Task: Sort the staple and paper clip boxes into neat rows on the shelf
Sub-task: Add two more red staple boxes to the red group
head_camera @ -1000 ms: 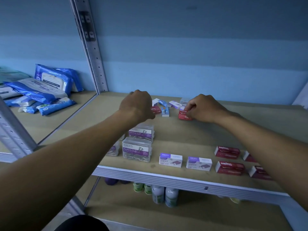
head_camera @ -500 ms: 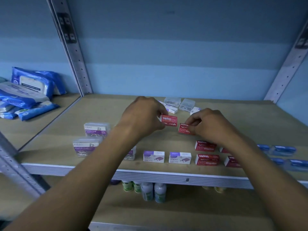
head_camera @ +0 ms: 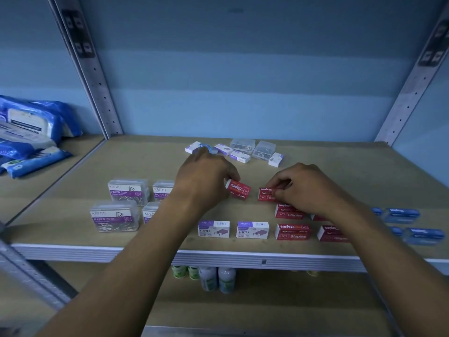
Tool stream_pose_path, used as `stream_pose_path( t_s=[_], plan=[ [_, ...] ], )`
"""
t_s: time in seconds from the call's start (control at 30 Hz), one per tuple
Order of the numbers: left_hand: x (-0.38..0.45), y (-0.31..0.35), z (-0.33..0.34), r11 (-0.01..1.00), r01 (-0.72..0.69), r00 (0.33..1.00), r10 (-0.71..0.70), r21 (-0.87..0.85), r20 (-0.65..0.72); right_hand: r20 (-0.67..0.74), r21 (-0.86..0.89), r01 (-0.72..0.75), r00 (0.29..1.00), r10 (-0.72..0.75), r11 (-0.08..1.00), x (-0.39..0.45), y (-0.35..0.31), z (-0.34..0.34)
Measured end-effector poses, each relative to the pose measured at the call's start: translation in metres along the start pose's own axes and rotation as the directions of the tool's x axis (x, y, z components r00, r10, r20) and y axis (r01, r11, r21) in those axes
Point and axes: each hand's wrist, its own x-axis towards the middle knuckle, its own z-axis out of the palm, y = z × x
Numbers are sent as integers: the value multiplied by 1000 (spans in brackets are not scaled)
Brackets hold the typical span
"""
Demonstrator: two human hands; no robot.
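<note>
1. Four clear paper clip boxes (head_camera: pixel 114 216) stand in two rows at the shelf (head_camera: pixel 73 252) front, left; two are partly hidden.
2. Two purple staple boxes (head_camera: pixel 213 229) sit in front.
3. Left hand (head_camera: pixel 204 178) pinches one tilted red staple box (head_camera: pixel 239 189); right hand (head_camera: pixel 308 188) grips another (head_camera: pixel 266 194).
4. Four red staple boxes sit rowed, blue boxes (head_camera: pixel 403 212) beyond.
5. Roughly seven loose boxes (head_camera: pixel 240 152) wait behind; sorting looks about two-thirds done.

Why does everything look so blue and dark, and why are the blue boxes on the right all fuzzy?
Head view: the light is dim and bluish, so the shelf looks dull; the blue boxes sit near the wide lens's edge, where things smear; the red staple box mid-frame reads sharp; the posts lean from lens bending.
</note>
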Motion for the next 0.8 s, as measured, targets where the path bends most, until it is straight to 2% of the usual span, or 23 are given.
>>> stream_pose_path(
  t_s=[0.13, 0.33, 0.8],
  plan=[
    [2, -7, 4, 999, -16, 999, 17, -49, 36, 7, -6, 3, 1000, -2, 1000, 0, 2, -2],
    [7, -12, 2, 960, -29, 998, 44, -278, 47, 12, 14, -2, 1000, 2, 1000, 0, 3, -1],
    [8, -3, 3, 933, -1, 988, 58, -360, 146, 27, 32, 10, 1000, -11, 999, -3, 3, -4]
  ],
)
